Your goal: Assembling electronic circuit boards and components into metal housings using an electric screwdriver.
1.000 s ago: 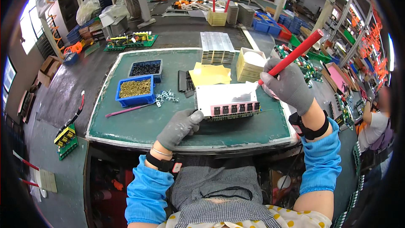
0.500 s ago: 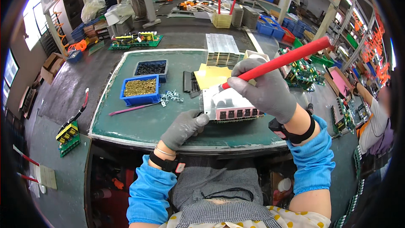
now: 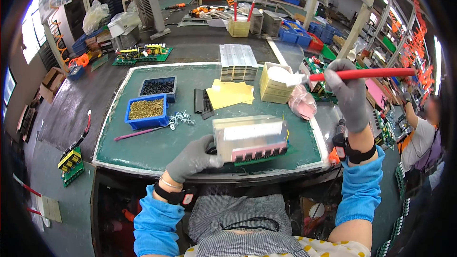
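My left hand, in a grey glove, is closed on the left end of a silver heat sink. White paste lies on its top face, and a pink strip with several black components runs along its front above a green circuit board. Off to the right, my right hand grips a brush by its thick red handle. The brush's whitened tip is over the right rim of a yellowish box that holds a round white tub.
On the green mat sit a blue bin of brass-coloured screws, a dark bin of black parts, yellow sheets and a purple stick. Stacked metal plates stand behind. A co-worker is at far right.
My right hand has lifted the brush off the heat sink and carried it right to the yellowish box. The heat sink has tilted in my left hand, showing more of its top.
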Demonstrator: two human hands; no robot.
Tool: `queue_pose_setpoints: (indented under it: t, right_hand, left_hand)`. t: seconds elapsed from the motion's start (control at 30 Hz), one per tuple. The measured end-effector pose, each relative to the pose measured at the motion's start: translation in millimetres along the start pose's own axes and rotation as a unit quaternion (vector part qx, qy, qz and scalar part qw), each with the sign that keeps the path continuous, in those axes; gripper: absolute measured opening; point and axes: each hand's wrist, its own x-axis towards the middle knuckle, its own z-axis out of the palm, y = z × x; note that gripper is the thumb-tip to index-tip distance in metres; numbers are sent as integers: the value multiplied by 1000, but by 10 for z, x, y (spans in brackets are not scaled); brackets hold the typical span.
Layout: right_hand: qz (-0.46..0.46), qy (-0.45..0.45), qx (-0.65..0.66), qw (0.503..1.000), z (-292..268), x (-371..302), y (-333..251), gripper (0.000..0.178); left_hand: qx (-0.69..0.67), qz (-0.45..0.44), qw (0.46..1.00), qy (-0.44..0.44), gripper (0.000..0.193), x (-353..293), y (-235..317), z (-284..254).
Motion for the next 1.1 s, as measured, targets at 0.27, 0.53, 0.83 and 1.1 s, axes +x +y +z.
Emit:
queue_pose_setpoints:
  t: [0.27, 0.53, 0.83, 1.1]
  right_hand:
    - [-12, -74, -110, 991, 189, 511, 1250, 18]
    - [19, -237, -433, 870, 568, 630, 1773, 19]
    - [-246, -167, -480, 826, 500, 423, 1736, 11]
    - [-304, -83, -374, 872, 224, 238, 1244, 27]
  left_hand:
    - [411, -88, 906, -56, 122, 57, 171, 119]
    - [434, -155, 887, -16, 125, 230, 220, 216]
    - [357, -123, 925, -36, 123, 247, 294, 164]
    - [346, -13, 937, -40, 115, 253, 193, 153]
